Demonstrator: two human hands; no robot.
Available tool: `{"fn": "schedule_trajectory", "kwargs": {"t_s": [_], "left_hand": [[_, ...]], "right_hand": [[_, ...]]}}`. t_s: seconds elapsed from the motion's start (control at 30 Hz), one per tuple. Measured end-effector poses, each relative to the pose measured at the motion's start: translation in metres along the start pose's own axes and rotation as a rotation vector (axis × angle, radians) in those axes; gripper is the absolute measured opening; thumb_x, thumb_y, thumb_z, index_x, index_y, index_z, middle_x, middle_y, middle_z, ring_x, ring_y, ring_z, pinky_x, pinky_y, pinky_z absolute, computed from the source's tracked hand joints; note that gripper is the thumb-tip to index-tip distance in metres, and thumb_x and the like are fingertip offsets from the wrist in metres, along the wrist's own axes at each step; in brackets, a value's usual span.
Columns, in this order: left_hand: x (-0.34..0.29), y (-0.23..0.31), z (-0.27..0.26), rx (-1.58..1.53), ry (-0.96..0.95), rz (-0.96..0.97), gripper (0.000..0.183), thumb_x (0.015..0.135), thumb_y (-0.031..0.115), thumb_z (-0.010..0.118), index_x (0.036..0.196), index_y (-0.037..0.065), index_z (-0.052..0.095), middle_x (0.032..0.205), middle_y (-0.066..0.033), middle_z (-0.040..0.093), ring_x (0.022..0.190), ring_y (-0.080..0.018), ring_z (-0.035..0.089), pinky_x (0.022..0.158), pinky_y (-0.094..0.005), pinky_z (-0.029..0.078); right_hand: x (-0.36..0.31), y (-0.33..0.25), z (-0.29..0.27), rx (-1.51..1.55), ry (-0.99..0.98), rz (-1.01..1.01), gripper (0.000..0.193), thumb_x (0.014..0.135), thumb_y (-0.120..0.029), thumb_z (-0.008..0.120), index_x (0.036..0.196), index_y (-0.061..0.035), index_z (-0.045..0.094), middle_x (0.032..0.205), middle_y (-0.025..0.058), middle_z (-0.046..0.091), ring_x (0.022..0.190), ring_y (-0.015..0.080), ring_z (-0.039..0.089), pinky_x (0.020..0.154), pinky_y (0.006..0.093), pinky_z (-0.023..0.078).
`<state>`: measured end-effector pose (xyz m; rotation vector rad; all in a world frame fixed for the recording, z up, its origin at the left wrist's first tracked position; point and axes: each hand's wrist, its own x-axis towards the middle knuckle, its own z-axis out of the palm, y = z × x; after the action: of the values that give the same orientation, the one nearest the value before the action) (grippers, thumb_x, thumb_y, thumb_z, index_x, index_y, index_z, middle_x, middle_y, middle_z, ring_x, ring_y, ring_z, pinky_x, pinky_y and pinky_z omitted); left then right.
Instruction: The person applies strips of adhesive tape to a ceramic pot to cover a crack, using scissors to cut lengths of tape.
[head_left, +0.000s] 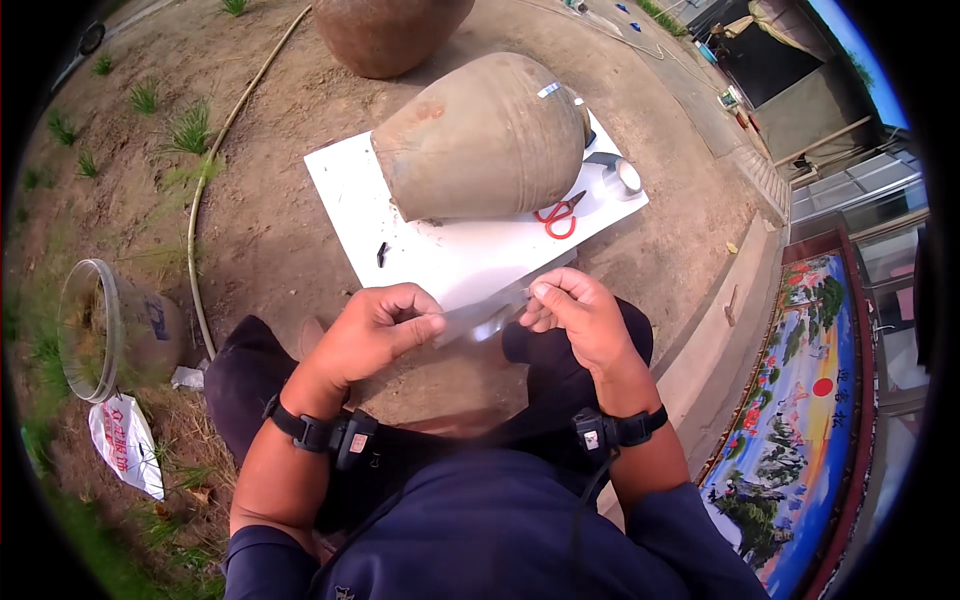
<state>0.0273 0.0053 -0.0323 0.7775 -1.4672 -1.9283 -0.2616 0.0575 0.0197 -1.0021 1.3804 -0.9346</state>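
Note:
A shiny grey, see-through strip of tape (482, 315) is stretched between my two hands, above the near edge of a white board (440, 270). My left hand (388, 325) pinches one end between thumb and fingers. The other end is in the fingertips of my right hand (575, 308). Beyond them, a large brown clay jar (480, 140) lies on its side on the board, with small pale tape pieces near its mouth. Red-handled scissors (557, 218) and a roll of tape (622, 180) lie to the right of the jar.
A small black object (382, 254) rests on the board's left part. Another brown jar (385, 35) stands farther off on the dirt. To the left are a hose (205, 180), a clear plastic bucket (105, 330) and a white bag (125, 445). A painted panel (790, 420) runs along the right.

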Motion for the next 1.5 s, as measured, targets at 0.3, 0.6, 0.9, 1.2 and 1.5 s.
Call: {"fn": "schedule_trajectory", "kwargs": {"t_s": [0.3,0.6,0.9,1.2,1.5], "left_hand": [[-0.002,0.008,-0.002,-0.025,-0.063,-0.027,0.004,0.095,0.005,0.07,0.094,0.002,0.068,0.085,-0.003,0.071,0.078,-0.0084,0.065,0.07,-0.0225,0.05],[0.006,-0.004,0.007,-0.059,-0.152,-0.078,0.005,0.096,0.002,0.068,0.099,-0.001,0.066,0.086,-0.0039,0.07,0.081,-0.0124,0.069,0.075,-0.0263,0.055],[0.007,-0.004,-0.003,-0.057,-0.111,-0.008,0.007,0.098,0.004,0.066,0.1,-0.002,0.065,0.088,-0.0054,0.069,0.081,-0.0135,0.069,0.076,-0.0271,0.056],[0.007,-0.009,0.002,-0.095,-0.106,0.036,0.008,0.1,0.006,0.064,0.101,-0.003,0.065,0.09,-0.0066,0.069,0.082,-0.0148,0.069,0.077,-0.0285,0.057],[0.009,-0.012,0.002,-0.151,-0.054,0.043,0.011,0.101,0.01,0.064,0.101,-0.001,0.065,0.09,-0.0064,0.071,0.082,-0.014,0.069,0.076,-0.0281,0.056]], "right_hand": [[0.008,0.023,0.001,-0.443,-0.038,-0.037,0.026,0.095,-0.016,0.066,0.115,0.001,0.065,0.107,0.0101,0.07,0.096,0.0174,0.068,0.086,0.0307,0.053],[0.001,-0.007,0.056,-0.45,-0.284,-0.093,0.033,0.093,-0.016,0.07,0.122,-0.0015,0.066,0.11,0.0105,0.073,0.104,0.0169,0.067,0.093,0.0324,0.051],[0.004,0.009,0.041,-0.403,-0.224,-0.032,0.02,0.093,-0.017,0.071,0.107,-0.0024,0.072,0.097,0.0056,0.074,0.091,0.0137,0.066,0.085,0.0307,0.052],[0.005,-0.004,0.058,-0.432,-0.2,-0.018,0.018,0.095,-0.019,0.069,0.1,-0.0019,0.071,0.091,0.0034,0.072,0.087,0.0114,0.064,0.081,0.0294,0.052],[0.009,0.002,0.063,-0.398,-0.121,-0.151,0.016,0.09,-0.016,0.073,0.096,-0.0021,0.069,0.095,0.0068,0.069,0.091,0.0148,0.064,0.082,0.0301,0.051]]}}
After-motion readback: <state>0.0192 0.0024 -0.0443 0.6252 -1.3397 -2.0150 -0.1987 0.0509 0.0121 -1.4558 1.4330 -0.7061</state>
